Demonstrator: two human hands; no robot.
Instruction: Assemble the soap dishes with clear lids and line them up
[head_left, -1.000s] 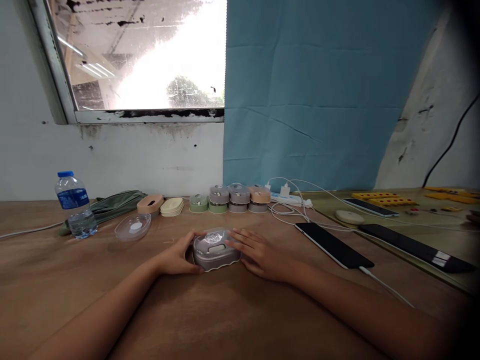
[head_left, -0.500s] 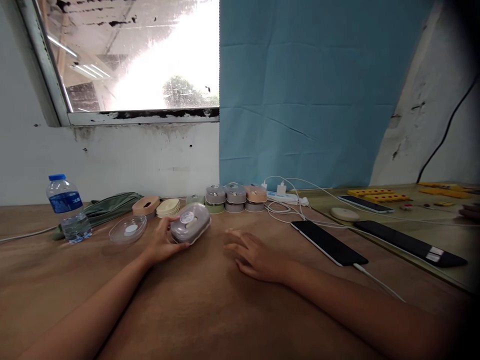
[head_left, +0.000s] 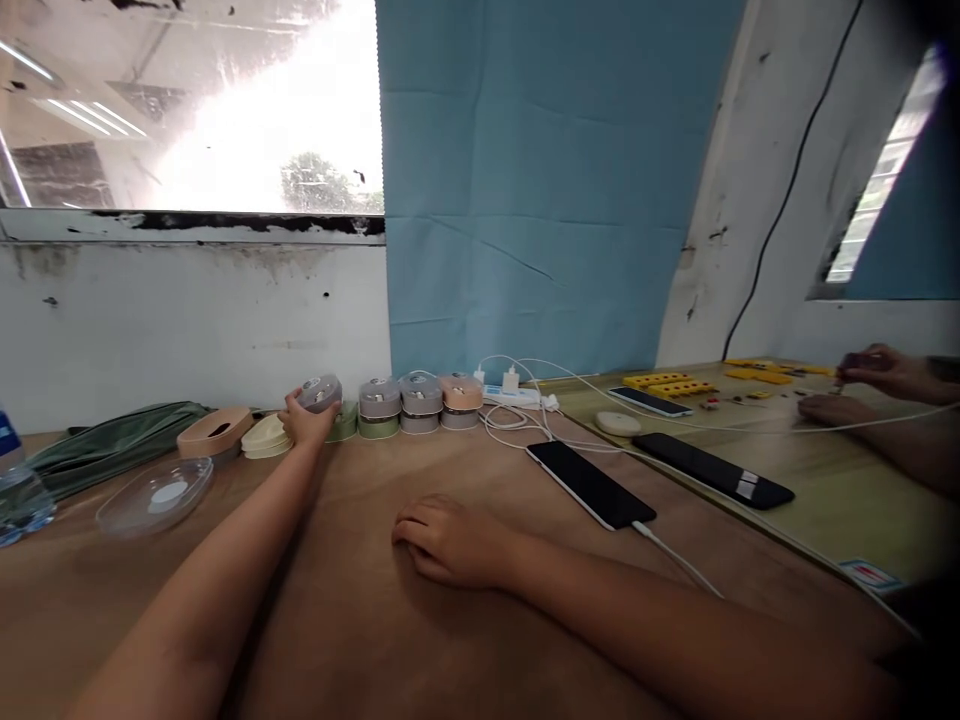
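Note:
My left hand (head_left: pixel 306 420) is closed around a grey soap box with a clear lid (head_left: pixel 320 393), at the back of the table. This box is just above a green soap box (head_left: pixel 344 421), partly hidden behind my hand; whether they touch I cannot tell. To the right stand stacked soap boxes: a grey one (head_left: pixel 379 398) on green, another grey one (head_left: pixel 420 393) on grey, and a peach one (head_left: pixel 460 392) on grey. My right hand (head_left: pixel 450 540) rests on the wooden table (head_left: pixel 352 620), its fingers curled in with nothing visible in them.
Left are a clear lid (head_left: pixel 155 496), a peach box part (head_left: pixel 216 432), cream pieces (head_left: pixel 266 436), a green cloth bag (head_left: pixel 112 445) and a water bottle (head_left: pixel 22 490). Right lie a charging phone (head_left: pixel 591 484), cables and a power strip (head_left: pixel 517 396). Another person's hands (head_left: pixel 885 375) work beyond.
My left hand has carried the grey soap box back to the row, above the green one. My right hand's fingers have curled in, and it lies nearer me. The view has turned right.

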